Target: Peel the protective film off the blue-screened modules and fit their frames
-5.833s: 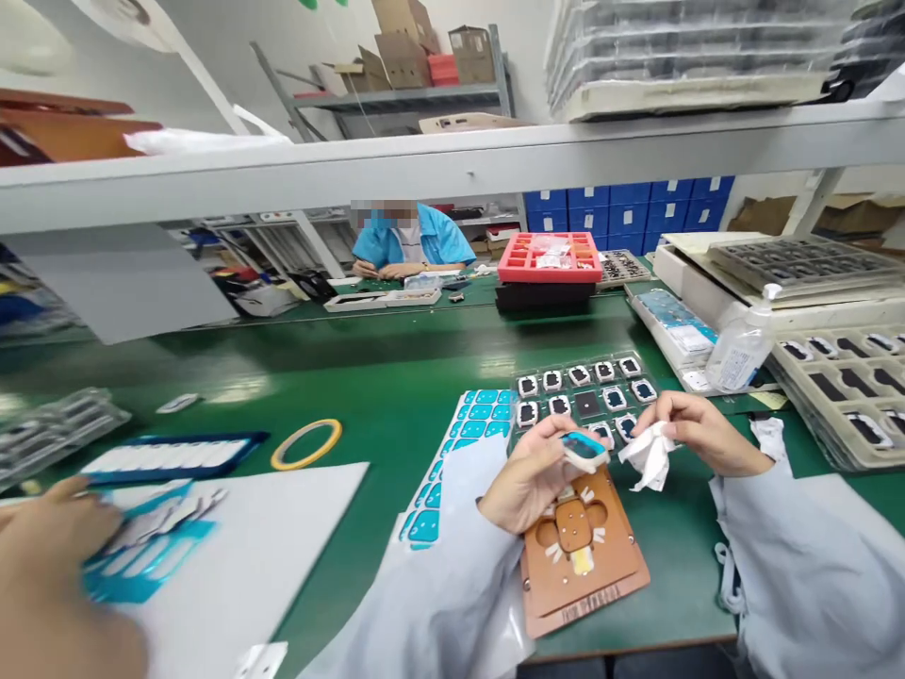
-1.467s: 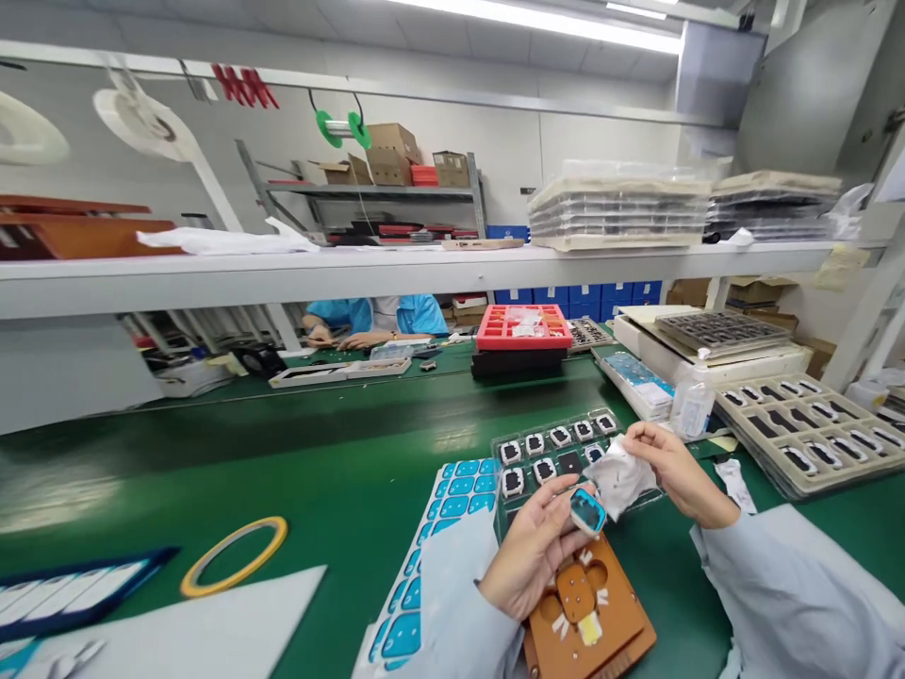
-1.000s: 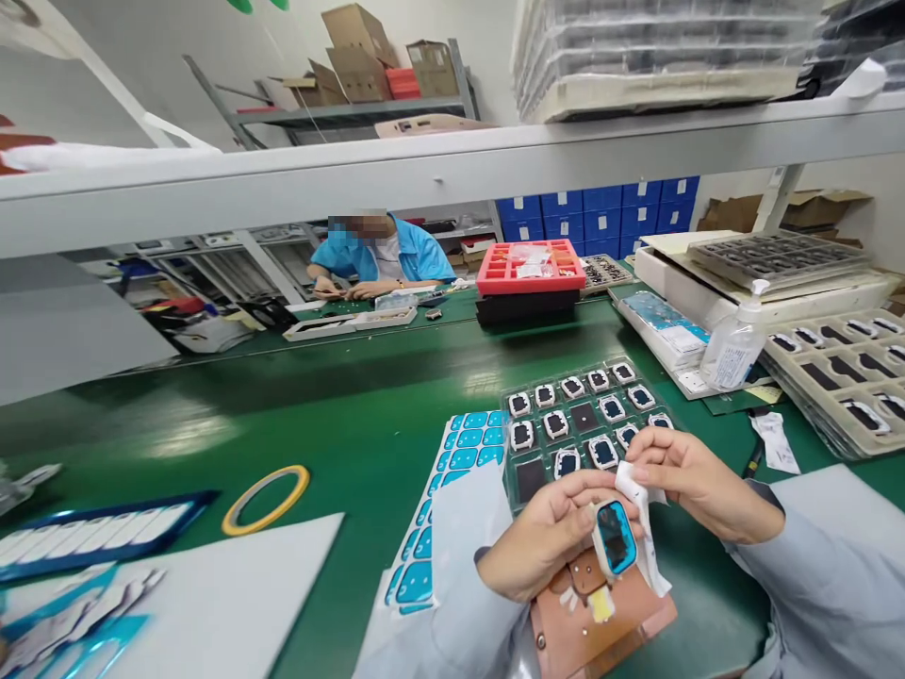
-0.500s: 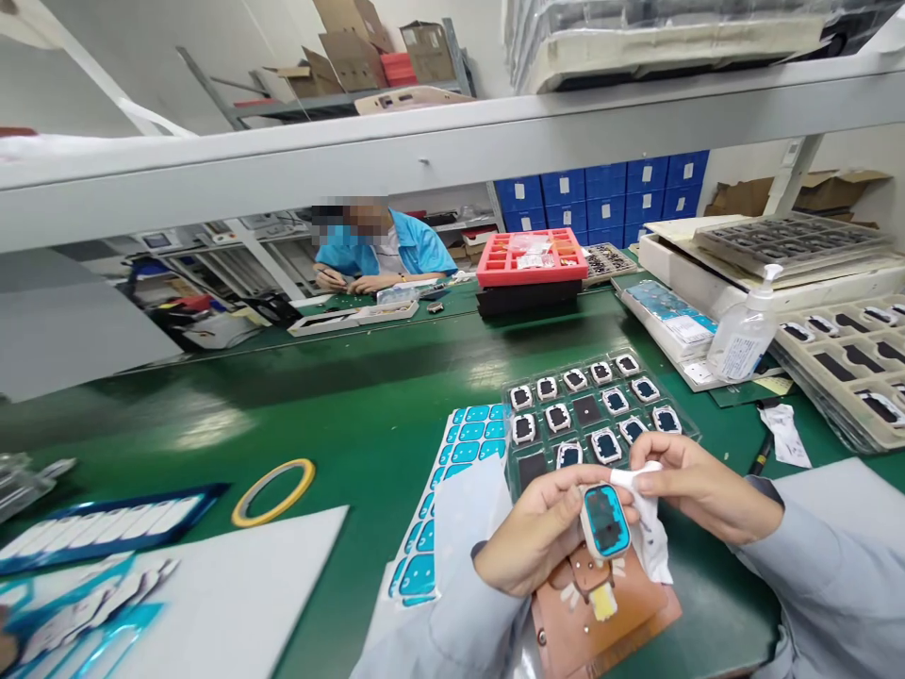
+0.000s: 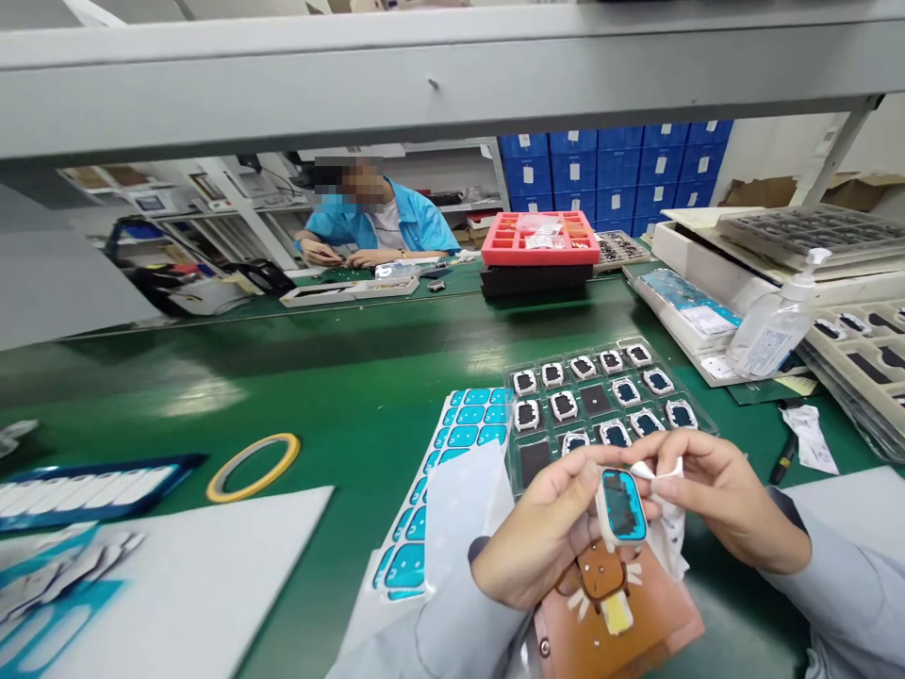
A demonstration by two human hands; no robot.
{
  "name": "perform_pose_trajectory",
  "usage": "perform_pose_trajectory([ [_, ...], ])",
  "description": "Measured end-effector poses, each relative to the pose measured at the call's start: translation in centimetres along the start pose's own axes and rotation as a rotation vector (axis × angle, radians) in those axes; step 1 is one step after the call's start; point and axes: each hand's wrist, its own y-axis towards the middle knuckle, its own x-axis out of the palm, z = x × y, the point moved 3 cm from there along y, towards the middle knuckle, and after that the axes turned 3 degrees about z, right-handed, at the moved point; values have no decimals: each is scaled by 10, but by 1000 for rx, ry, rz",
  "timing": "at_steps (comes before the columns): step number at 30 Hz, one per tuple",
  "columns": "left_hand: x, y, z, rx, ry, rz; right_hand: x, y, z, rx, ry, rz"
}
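My left hand (image 5: 548, 528) is closed around a watch case (image 5: 622, 507), a rounded white frame with a blue-edged dark face turned toward me. Close beside it, my right hand (image 5: 735, 495) pinches a crumpled white cloth (image 5: 668, 538) that hangs down behind the case. The cloth's upper end is near the case's side; whether they touch is hard to tell. Under both hands lies a brown pouch (image 5: 636, 622) with a cartoon figure. Just beyond is a clear tray (image 5: 519, 358) of similar watch cases, its near edge hidden by my hands.
Blue sticker sheets (image 5: 406, 566) lie left of my hands, partly under white paper (image 5: 463, 509). Farther left are a yellow tape roll (image 5: 289, 455) and a white board (image 5: 233, 566). A pump bottle (image 5: 774, 325) stands at right. Across the bench sits a co-worker in blue (image 5: 417, 222).
The camera view has tilted down, so the shelf beam sits higher. The watch case has turned slightly in my left hand, and my right hand still holds the cloth beside it.
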Motion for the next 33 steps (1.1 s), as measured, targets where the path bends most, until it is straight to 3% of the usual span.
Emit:
perform_pose_trajectory([
  [7, -1, -1, 0, 24, 46, 42, -2, -5, -12, -473, -452, 69],
  [10, -3, 1, -2, 28, 36, 71, 0, -9, -14, -573, -565, 47],
  [19, -1, 0, -2, 40, 65, 65, 1, -9, -17, -545, -509, 15],
  [33, -3, -1, -3, 111, 136, 67, -11, -5, -14, -455, -351, 189],
])
